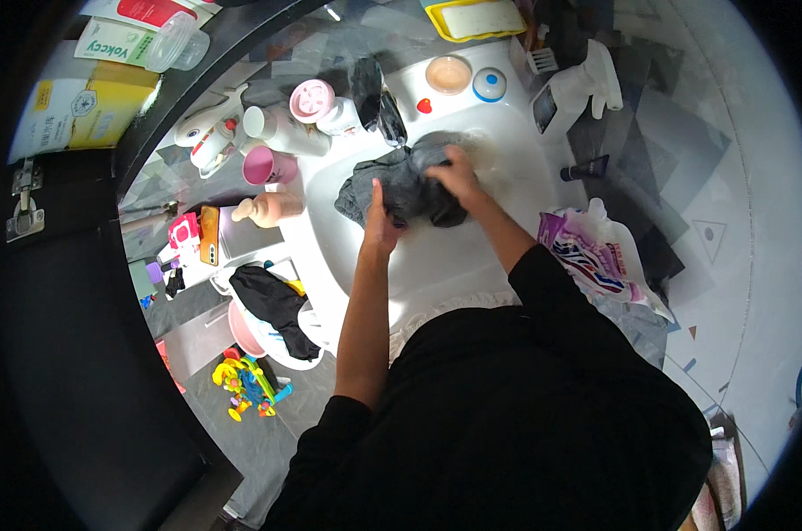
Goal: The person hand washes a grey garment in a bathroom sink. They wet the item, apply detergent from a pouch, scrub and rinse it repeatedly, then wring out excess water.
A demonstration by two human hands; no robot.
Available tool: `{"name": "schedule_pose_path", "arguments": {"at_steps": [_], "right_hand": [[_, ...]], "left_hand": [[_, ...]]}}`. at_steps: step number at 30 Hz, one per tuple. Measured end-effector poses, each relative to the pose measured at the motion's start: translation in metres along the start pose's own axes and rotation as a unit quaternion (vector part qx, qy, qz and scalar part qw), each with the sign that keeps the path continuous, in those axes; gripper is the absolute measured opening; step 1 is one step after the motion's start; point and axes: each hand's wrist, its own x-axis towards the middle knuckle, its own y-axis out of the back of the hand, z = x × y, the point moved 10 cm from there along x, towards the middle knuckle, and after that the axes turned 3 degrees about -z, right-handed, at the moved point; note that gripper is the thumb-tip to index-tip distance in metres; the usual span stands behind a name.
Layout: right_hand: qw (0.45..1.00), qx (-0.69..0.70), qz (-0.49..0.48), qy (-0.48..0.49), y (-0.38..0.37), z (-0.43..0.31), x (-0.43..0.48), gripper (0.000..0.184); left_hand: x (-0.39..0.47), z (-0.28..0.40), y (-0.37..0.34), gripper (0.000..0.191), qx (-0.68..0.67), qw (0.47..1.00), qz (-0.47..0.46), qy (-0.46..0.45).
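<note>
A wet, dark grey cloth garment is bunched up in the white washbasin, under the black tap. My left hand grips its near edge, with the thumb up along the fabric and the fingers partly hidden. On the right side of the bundle, my right hand has its fingers curled into the cloth. Cloudy water spreads in the basin beside the fabric.
Along the left rim stand a white bottle, a pink cup and a peach pump bottle. A white spray bottle and a purple-and-white plastic packet lie rightward. Black cloth hangs over a tub at lower left.
</note>
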Motion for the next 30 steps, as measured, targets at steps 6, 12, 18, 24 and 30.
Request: {"name": "schedule_pose_path", "arguments": {"at_steps": [6,12,18,24,30], "right_hand": [[0.937,-0.073,-0.030,0.340,-0.039,-0.149,-0.137,0.028],[0.923,-0.140,0.007,0.357,-0.051,-0.172,-0.158,0.028],[0.910,-0.195,0.180,0.318,-0.025,-0.161,-0.112,0.026],[0.946,-0.151,0.208,0.198,0.014,-0.103,-0.075,0.032],[0.957,-0.223,0.183,0.027,0.066,-0.038,-0.067,0.052]], "left_hand": [[0.003,0.019,-0.059,0.083,-0.182,0.963,-0.199,0.013],[0.004,-0.007,-0.040,0.049,-0.234,0.960,-0.140,-0.056],[0.009,-0.008,-0.071,0.039,-0.279,0.800,-0.493,-0.198],[0.030,-0.023,-0.016,0.046,-0.150,0.974,-0.107,-0.128],[-0.037,0.026,0.020,0.054,-0.171,0.979,0.049,-0.100]]}}
